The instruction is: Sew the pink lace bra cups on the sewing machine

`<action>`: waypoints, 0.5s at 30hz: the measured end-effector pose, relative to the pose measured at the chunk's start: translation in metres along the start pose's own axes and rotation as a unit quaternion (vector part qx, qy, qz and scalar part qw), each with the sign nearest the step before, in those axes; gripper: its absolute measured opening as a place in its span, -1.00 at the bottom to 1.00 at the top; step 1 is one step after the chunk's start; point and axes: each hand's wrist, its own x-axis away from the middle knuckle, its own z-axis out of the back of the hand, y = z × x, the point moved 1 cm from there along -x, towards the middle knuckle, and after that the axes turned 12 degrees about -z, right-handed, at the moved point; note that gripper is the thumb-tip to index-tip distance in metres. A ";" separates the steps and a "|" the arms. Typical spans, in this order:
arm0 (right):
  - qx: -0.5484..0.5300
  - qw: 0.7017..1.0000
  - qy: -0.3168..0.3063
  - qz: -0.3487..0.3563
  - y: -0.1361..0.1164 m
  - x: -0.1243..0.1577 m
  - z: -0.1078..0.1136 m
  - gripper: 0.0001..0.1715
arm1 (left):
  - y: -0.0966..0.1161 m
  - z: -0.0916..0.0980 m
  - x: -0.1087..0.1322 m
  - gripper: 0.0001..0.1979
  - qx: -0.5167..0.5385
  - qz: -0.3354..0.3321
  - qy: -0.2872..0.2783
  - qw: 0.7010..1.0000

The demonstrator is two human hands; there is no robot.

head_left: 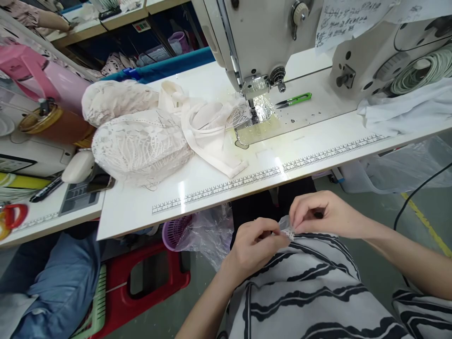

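Both hands are down in my lap, below the table's front edge. My left hand (254, 248) and my right hand (322, 214) pinch a small piece of white lace (286, 228) between their fingertips, over my black-and-white striped clothing. On the white table (219, 186) above lies a pile of white lace garments (141, 141), one end tucked under the presser foot of the sewing machine (261, 42).
Green thread snips (294, 99) lie right of the needle. A printed ruler runs along the table edge. A clear plastic bag (208, 233) and purple basket (174, 231) sit under the table, a red stool (148, 278) on the floor. Pink bottle and clutter lie left.
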 end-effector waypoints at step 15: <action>0.269 0.961 -0.066 0.026 -0.015 0.011 0.000 -0.66 | 0.006 0.008 -0.009 -0.91 0.009 -0.022 -0.005 1.000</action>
